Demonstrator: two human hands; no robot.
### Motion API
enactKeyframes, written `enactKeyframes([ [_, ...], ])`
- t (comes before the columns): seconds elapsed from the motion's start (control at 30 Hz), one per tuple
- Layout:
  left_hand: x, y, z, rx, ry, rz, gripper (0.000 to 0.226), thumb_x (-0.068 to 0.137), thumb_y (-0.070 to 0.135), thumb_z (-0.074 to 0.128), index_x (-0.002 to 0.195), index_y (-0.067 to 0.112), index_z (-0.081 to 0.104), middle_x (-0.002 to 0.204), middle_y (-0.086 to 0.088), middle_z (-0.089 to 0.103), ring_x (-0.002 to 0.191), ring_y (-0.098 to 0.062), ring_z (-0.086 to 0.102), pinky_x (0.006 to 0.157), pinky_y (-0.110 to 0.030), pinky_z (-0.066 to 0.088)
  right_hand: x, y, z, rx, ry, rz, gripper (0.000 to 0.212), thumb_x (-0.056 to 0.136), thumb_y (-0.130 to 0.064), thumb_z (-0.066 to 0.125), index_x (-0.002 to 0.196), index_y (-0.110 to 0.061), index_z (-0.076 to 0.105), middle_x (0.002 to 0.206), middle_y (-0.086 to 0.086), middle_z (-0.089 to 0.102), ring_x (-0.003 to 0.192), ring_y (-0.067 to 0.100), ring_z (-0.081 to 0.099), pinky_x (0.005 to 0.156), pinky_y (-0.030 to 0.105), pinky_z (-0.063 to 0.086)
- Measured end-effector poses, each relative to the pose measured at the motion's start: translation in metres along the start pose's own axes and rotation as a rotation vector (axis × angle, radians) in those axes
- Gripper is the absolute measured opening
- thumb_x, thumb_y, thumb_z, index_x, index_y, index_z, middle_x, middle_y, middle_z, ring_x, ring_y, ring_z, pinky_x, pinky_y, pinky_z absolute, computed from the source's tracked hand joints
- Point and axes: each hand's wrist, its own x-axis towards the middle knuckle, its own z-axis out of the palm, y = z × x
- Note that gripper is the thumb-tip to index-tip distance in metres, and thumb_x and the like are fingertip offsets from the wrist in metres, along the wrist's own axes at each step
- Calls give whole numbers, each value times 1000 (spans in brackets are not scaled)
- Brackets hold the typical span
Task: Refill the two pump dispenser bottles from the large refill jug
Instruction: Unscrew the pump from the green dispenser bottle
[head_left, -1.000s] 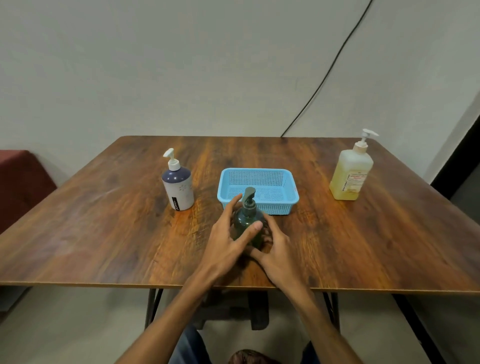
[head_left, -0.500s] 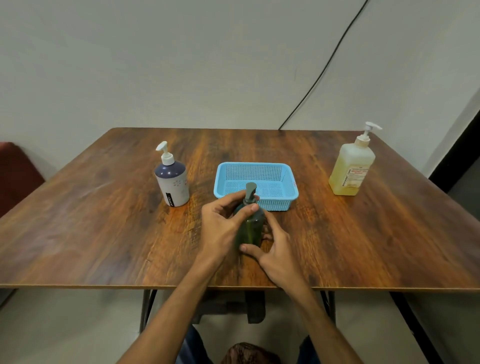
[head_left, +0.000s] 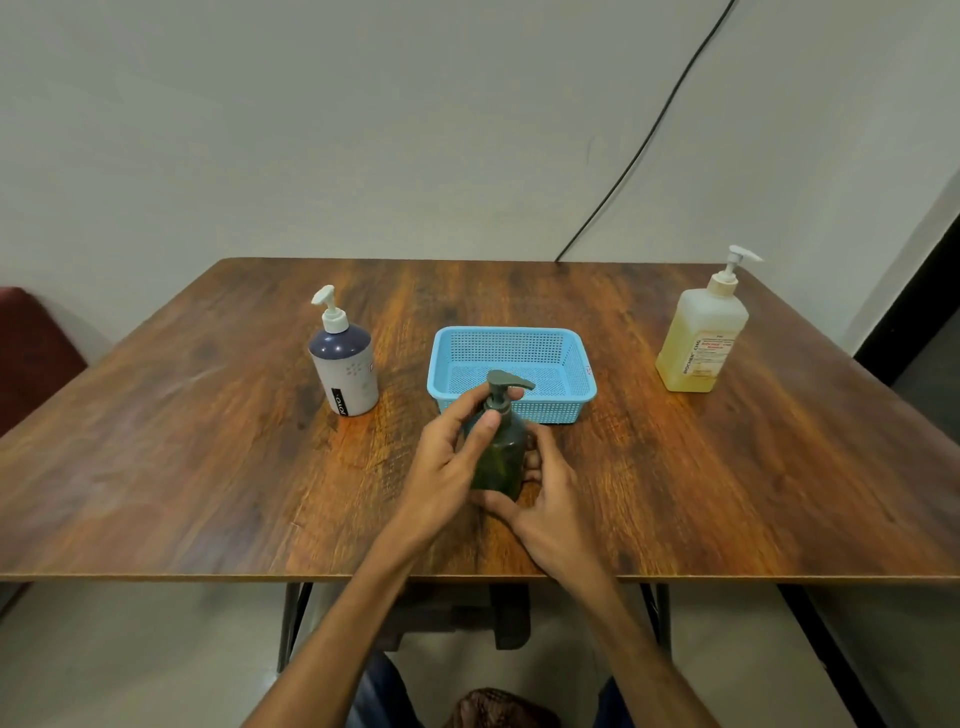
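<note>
Two hands met on the dark green pump bottle (head_left: 500, 457) at the centre of the frame. The left hand (head_left: 441, 462) pinched its collar just under the pump head, thumb in front and fingers behind, while the right hand (head_left: 550, 504) wrapped the lower body and held it upright on the table (head_left: 182, 467), a hold that looked suited to unscrewing the pump. Just behind it sat the blue basket (head_left: 519, 332), perhaps meant for the removed pump; the white-and-navy bottle (head_left: 347, 369) stood at centre left and the yellow refill jug (head_left: 698, 338) at far right, both well apart from the hands, pumps on.
</note>
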Motion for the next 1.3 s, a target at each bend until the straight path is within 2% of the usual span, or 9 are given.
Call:
enactKeyframes([
  [0.07, 1, 2, 0, 2, 102, 11, 33, 97, 5, 62, 130, 4, 64, 127, -6, 71, 123, -16, 65, 104, -34, 53, 0, 1, 0, -5, 2, 2, 88, 73, -31, 88, 141, -50, 36, 137, -15, 55, 121, 5, 58, 97, 33, 56],
  [0.2, 4, 6, 5, 95, 228, 31, 41, 79, 16, 85, 116, 13, 68, 117, 2, 72, 114, -12, 68, 99, -32, 56, -1, 3, 2, -27, 16, 19, 89, 74, -31, 87, 139, -58, 32, 136, -22, 53, 122, 0, 54, 98, 32, 54],
  [0.37, -4, 5, 7, 28, -28, -23, 47, 98, 26, 61, 144, 17, 52, 139, 11, 62, 133, -9, 57, 109, -33, 49, 0, 4, 3, -6, 1, 11, 90, 77, -27, 85, 147, -48, 32, 140, -21, 51, 127, 4, 54, 99, 38, 55],
  [0.47, -6, 5, 3, 17, 47, 3, 39, 102, 11, 56, 140, 8, 56, 136, -2, 65, 130, -13, 59, 108, -36, 51, 1, 8, 3, -1, 11, 0, 89, 75, -28, 86, 146, -43, 35, 137, -18, 54, 122, 7, 58, 95, 38, 57],
  [0.6, 2, 11, 7, 59, 211, 11, 39, 87, 9, 77, 124, 11, 67, 123, 1, 72, 118, -11, 67, 101, -33, 56, 1, 7, 4, 10, 16, 31, 92, 73, -31, 87, 143, -56, 31, 139, -22, 49, 123, 0, 54, 93, 25, 55],
  [0.7, 3, 12, 8, 22, 132, -21, 47, 84, 18, 81, 128, 19, 63, 125, 8, 71, 120, -7, 65, 97, -23, 54, 1, 4, 3, 6, 13, 21, 93, 76, -29, 85, 143, -58, 28, 141, -27, 47, 127, -5, 49, 95, 20, 50],
  [0.83, -5, 8, 3, -17, -11, -17, 40, 100, 16, 60, 141, 13, 56, 136, 6, 65, 130, -9, 59, 103, -25, 51, 1, 4, 2, 25, -1, -1, 91, 77, -25, 86, 148, -44, 32, 141, -15, 53, 125, 5, 55, 97, 28, 55],
  [1.0, -1, 13, 2, 31, 161, 19, 35, 93, 0, 67, 125, 14, 65, 125, -4, 71, 121, -14, 66, 104, -36, 54, 1, 2, 2, 24, 8, -1, 84, 74, -32, 87, 138, -54, 36, 134, -17, 55, 117, 2, 58, 90, 19, 54],
  [1.3, 14, 26, 10, 60, 374, 139, 32, 78, 18, 87, 106, 16, 73, 105, 3, 77, 104, -14, 73, 89, -30, 60, 0, 1, 3, 45, -1, 12, 88, 71, -41, 87, 140, -55, 33, 140, -20, 50, 123, -1, 54, 95, 22, 53],
])
